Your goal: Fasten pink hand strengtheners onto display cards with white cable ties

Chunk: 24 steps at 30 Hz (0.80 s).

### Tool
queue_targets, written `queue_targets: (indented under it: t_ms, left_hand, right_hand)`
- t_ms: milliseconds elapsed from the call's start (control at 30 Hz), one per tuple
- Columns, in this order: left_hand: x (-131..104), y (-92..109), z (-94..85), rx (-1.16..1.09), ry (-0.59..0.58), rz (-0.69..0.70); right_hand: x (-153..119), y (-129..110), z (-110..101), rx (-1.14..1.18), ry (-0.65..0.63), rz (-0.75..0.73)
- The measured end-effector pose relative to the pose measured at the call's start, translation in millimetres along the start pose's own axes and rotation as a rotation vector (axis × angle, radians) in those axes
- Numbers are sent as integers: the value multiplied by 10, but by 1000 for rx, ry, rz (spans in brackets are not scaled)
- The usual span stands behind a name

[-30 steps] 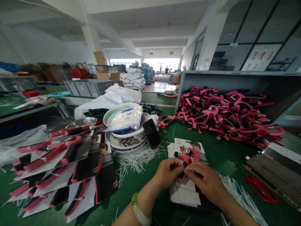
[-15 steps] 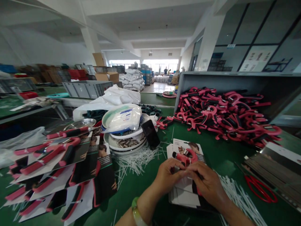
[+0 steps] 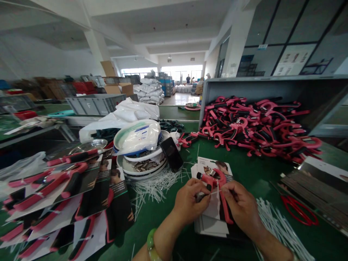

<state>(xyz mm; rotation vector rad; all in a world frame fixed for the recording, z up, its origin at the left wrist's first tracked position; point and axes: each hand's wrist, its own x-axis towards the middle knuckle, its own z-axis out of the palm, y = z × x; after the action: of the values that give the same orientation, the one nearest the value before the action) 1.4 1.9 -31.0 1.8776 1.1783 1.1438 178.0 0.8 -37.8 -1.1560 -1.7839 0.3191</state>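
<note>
A pink and black hand tool [image 3: 225, 207] with a curved head lies on a stack of printed backing cards [image 3: 211, 227]. My left hand [image 3: 190, 199] is at the tool's left side, thumb and fingers pinched together. Opposite it, my right hand [image 3: 241, 204] pinches beside the pink handle. Between the fingertips runs a thin white cable tie [image 3: 216, 193], which both hands appear to grip. The fingers hide part of the tie and the tool's black lower handle.
A grey crate [image 3: 261, 88] on its side spills pink tools [image 3: 244, 127]. Carded tools [image 3: 51, 199] pile up at left. Stacked plates [image 3: 126, 165], a phone [image 3: 171, 154] and loose cable ties [image 3: 154, 186] lie centrally. Red-handled scissors [image 3: 299, 212] and more cards [image 3: 318, 192] are at right.
My hands have moved apart, the right one to the right and the left one slightly left. More of the tool's handle and the white tie now shows. The view has shifted slightly.
</note>
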Motion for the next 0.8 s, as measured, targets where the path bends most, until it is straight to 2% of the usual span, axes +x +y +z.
queue_targets:
  t_ms: [100, 200, 367, 467, 600, 667, 800]
  left_hand:
    - [-44, 29, -40, 93, -37, 32]
    - [-88, -20, -21, 117, -50, 33]
    - [-115, -172, 72, 147, 81, -85]
    - [-129, -196, 82, 144, 86, -136]
    - [-145, -147, 53, 156, 53, -219]
    - [-118, -105, 65, 186, 40, -230]
    - [6, -50, 172, 244, 44, -232]
  right_hand:
    - [-6, -11, -10, 11, 49, 102]
    - [21, -32, -10, -31, 47, 14]
    - [-12, -59, -18, -51, -86, -193]
    - [-33, -12, -92, -70, -218, -300]
    - [-8, 90, -202, -67, -393, -301]
    - [1, 121, -210, -91, -412, -297]
    - [-15, 129, -173, -111, -364, -288]
